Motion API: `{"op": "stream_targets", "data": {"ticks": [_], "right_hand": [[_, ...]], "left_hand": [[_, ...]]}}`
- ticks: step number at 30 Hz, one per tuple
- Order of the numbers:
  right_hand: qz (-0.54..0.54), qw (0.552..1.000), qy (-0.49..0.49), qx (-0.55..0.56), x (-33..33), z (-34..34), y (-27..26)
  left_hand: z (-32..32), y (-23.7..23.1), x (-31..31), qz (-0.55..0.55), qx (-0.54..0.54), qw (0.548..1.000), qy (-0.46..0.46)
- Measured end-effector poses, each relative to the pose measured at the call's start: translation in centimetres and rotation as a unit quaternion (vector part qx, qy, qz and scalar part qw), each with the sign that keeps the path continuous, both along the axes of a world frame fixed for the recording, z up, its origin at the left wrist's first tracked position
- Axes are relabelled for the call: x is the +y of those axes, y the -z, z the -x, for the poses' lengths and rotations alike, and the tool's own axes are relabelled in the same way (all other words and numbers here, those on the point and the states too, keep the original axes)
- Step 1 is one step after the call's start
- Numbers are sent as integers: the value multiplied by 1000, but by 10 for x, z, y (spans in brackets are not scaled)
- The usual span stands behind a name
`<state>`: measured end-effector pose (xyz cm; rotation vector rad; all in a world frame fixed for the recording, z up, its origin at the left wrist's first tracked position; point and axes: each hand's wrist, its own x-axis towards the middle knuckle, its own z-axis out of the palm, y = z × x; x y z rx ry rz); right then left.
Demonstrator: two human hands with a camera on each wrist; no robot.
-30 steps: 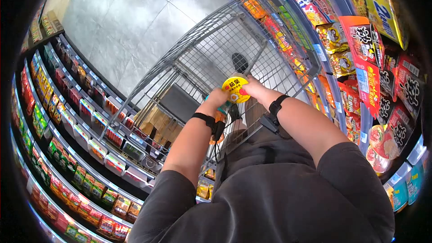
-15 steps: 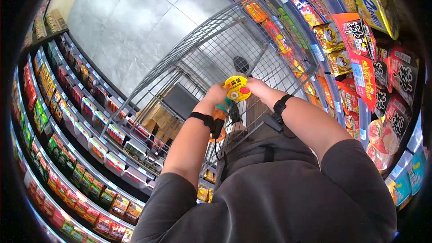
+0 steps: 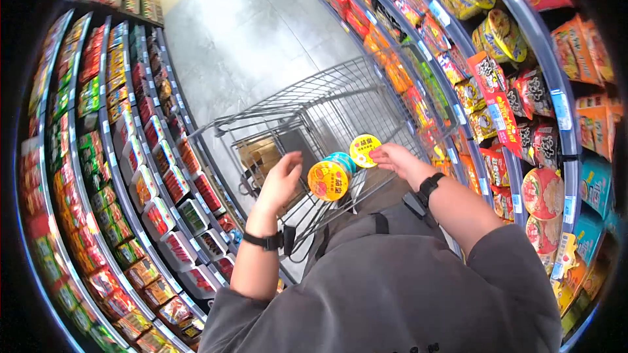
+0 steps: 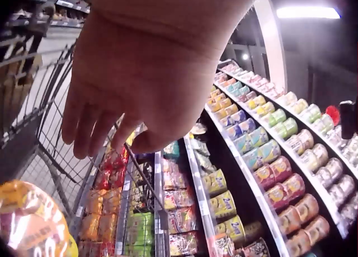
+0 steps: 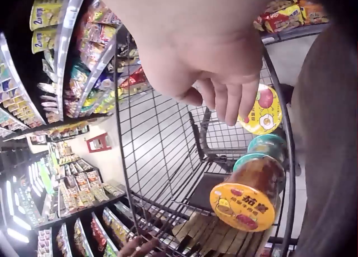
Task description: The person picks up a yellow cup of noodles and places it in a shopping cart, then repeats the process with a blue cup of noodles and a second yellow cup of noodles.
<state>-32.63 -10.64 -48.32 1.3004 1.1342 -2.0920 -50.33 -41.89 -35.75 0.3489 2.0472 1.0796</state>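
In the head view, a yellow-lidded noodle cup (image 3: 366, 151) stands in the wire shopping cart (image 3: 294, 99). My right hand (image 3: 400, 159) is at its right edge, fingertips overlapping the lid. The right wrist view shows that hand's fingers (image 5: 234, 103) fairly straight beside the yellow lid (image 5: 263, 109). Closer to me lies a cup with an orange lid (image 3: 328, 180), tilted, with teal-rimmed cups (image 5: 262, 150) between the two lids. My left hand (image 3: 282, 180) hovers left of the orange lid, holding nothing. Its fingers (image 4: 92, 131) hang loosely in the left wrist view.
Cardboard (image 3: 257, 157) and a dark flat panel (image 3: 296, 146) are at the cart's left side. Shelves of packets (image 3: 140, 186) line the left. Shelves with noodle bags and tubs (image 3: 500, 36) rise close on the right. Grey floor (image 3: 242, 46) stretches ahead.
Both hands were on the yellow-lidded cup. My left hand has come off it and moved left, and the orange-lidded cup now shows. The head view has shifted, showing more shelving.
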Motion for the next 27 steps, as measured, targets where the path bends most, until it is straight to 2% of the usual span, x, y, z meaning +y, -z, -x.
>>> {"op": "stream_targets", "data": {"ticks": [2,4,7,13,16,20,27], "right_hand": [[6,999,-5,39,-3,-10,-16],[25,997,53,55,-10,-21,-44],[35,991,99,86,-17,-48,-70],[-21,987,150,62,-49,-132,-91],[-33,982,181,50,-64,-185,-94],[-47,971,233,32,-78,-247,-104],[-77,945,312,59,-99,-316,-147]], "left_hand": [[-16,-28,-38,4,29,1000,-3],[-32,-42,-73,-12,38,999,-17],[-54,-62,-115,21,35,999,-9],[-83,-26,-169,-25,39,999,5],[-94,-21,-168,-51,15,998,29],[-105,-28,-153,-23,5,996,88],[-114,-39,-115,-38,30,980,195]]}}
